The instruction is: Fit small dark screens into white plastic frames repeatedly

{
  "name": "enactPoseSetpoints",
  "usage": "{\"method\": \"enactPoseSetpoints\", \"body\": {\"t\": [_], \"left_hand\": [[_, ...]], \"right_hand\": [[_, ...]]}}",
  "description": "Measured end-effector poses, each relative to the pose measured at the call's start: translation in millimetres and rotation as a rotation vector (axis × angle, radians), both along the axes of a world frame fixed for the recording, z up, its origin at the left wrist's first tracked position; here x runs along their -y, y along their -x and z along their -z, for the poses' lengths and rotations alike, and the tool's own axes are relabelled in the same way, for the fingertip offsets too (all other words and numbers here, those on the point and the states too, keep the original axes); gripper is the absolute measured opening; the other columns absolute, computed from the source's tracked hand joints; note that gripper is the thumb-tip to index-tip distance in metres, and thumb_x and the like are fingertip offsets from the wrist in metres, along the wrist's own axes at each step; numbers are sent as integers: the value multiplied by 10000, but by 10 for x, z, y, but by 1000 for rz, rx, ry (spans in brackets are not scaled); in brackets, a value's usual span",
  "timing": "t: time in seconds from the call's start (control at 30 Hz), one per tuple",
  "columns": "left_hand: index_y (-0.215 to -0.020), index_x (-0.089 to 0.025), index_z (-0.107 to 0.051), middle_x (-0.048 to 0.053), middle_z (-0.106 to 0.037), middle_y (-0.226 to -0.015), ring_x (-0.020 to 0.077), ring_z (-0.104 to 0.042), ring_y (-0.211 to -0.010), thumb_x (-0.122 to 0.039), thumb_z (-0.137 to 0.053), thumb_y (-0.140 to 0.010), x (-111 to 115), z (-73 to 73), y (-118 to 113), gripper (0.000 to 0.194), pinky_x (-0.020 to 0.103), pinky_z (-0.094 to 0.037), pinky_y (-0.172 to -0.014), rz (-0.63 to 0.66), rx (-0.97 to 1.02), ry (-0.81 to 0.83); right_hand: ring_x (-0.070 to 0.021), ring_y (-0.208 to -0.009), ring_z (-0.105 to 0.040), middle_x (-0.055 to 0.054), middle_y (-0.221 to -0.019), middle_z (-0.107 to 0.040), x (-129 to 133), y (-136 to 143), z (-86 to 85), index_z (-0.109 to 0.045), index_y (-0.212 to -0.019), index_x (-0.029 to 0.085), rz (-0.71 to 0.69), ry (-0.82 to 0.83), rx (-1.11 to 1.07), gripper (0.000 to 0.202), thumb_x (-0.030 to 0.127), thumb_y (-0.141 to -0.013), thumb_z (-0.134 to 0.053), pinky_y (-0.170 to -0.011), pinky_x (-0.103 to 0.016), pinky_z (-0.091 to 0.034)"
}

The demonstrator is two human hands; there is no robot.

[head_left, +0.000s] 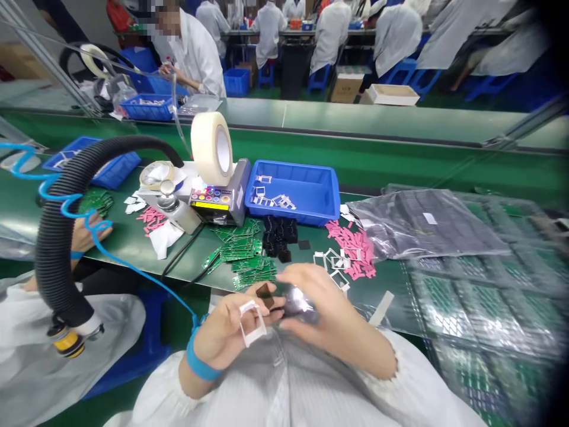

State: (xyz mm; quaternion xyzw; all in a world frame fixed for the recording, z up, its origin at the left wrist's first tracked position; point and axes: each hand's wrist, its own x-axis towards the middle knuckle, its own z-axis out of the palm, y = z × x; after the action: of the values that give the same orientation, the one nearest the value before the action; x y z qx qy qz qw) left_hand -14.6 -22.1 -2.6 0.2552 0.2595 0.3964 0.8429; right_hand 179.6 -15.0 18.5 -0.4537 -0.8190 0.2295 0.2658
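Note:
My left hand (229, 329), with a blue strap round its wrist, holds a small white frame (252, 324) and a dark square piece (265, 295) between its fingers. Close beside it, my right hand (317, 305) curves round a shiny, see-through item (299, 302) whose shape is blurred. Just beyond the hands lie stacked green circuit boards (242, 252) and black square pieces (279, 234). To their right are loose white frames (333, 261) and a heap of pink strips (355, 249).
A blue bin (293, 190) with white frames stands behind, beside a tape dispenser (220, 196). Bagged circuit boards (471, 284) cover the right side. A black hose (53, 237) arches at left, near a co-worker's hand (84, 234) and a metal-capped bottle (180, 210).

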Motion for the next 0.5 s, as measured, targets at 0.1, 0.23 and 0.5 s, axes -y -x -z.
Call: {"method": "enactPoseSetpoints", "body": {"t": [0.1,0.23,0.5], "left_hand": [[-718,-150,-738,74,-625,-910,193,-604,-789,-518,-746,-579,-2,-87,5,394,299,-501,-732,-2,-87,-48],[-667,-143,-730,36,-577,-733,139,-546,-670,-541,-747,-558,21,-158,27,412,244,-454,-621,-50,-172,-52],[-726,-138,-712,96,-645,-894,232,-613,-816,-539,-729,-590,29,-82,88,423,352,-475,-728,-59,23,35]], "right_hand": [[-219,-977,-522,-58,-1089,-625,-37,130,-204,-529,-1136,239,-133,-210,59,376,366,-801,-643,-913,-438,-298],[-205,-914,-543,-26,-1017,-677,-107,235,-166,-572,-1075,255,-174,-324,109,246,331,-843,-597,-968,-499,-204],[-165,-827,-619,-6,-879,-685,-185,245,-93,-573,-995,237,-162,-208,-241,230,214,-783,-660,-1013,-464,-293]]}}
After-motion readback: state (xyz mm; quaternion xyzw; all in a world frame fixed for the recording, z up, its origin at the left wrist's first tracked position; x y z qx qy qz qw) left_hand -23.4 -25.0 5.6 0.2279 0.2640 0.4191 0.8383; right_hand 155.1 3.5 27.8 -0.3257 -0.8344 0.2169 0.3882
